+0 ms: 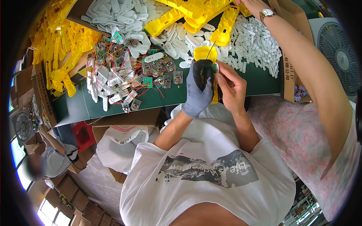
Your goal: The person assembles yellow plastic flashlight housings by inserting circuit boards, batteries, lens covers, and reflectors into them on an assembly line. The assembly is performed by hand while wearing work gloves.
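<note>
Holding a yellow plastic housing (208, 60) upright at the near edge of the green worktop (166, 98), the person looks partway through one unit — a small green circuit board (213, 67) sits at the opening, not clearly seated, and a thin wire (211, 49) rises loose from the top. The gloved left hand (198, 90) has its grip wrapped around the housing's body, while the bare right hand (230, 87) pinches in at the board beside it — many loose boards with wires (124, 77) and white plastic parts (254, 43) lie behind.
</note>
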A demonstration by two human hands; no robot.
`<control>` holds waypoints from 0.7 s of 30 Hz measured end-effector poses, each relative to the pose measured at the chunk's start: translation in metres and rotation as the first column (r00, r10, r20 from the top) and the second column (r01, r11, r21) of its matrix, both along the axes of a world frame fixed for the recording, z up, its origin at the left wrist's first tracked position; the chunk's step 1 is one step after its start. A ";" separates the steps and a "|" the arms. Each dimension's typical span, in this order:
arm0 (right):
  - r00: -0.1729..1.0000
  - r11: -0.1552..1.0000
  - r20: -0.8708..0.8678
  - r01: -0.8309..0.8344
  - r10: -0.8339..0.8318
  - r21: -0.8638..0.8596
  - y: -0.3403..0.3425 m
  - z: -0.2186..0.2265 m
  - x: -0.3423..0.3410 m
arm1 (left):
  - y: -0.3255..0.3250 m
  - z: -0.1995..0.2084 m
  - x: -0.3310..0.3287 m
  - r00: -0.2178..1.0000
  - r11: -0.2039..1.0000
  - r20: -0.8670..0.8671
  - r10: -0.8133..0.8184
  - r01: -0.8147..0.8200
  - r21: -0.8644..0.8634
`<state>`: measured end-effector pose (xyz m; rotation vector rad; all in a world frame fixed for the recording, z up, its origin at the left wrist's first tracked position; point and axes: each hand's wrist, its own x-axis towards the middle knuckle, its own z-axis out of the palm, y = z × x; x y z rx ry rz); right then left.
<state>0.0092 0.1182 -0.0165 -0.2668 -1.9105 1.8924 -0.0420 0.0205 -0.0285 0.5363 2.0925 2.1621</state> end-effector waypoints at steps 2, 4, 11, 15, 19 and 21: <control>1.000 0.988 0.019 0.004 -0.007 0.152 0.003 0.000 0.001 | 0.000 0.000 -0.001 1.000 1.000 -0.020 0.002 -0.002 0.001; 0.999 0.952 0.032 0.010 -0.021 0.306 0.008 0.005 0.002 | 0.002 0.001 0.000 1.000 1.000 -0.014 -0.008 0.008 0.002; 0.999 0.846 -0.033 0.007 0.013 0.533 0.008 0.024 0.004 | 0.002 -0.009 0.010 0.985 0.997 -0.159 0.073 -0.068 0.040; 0.997 0.835 -0.028 0.078 -0.075 0.544 0.007 0.021 0.014 | 0.008 -0.010 0.016 0.997 0.998 -0.072 0.001 0.004 0.070; 0.997 0.856 -0.031 0.078 -0.072 0.510 0.009 0.019 0.013 | 0.013 -0.009 0.015 0.999 0.999 -0.049 0.011 -0.008 0.045; 0.999 0.861 -0.026 0.046 -0.038 0.507 0.011 0.021 0.016 | 0.012 -0.010 0.014 0.992 0.999 -0.122 -0.014 0.018 0.032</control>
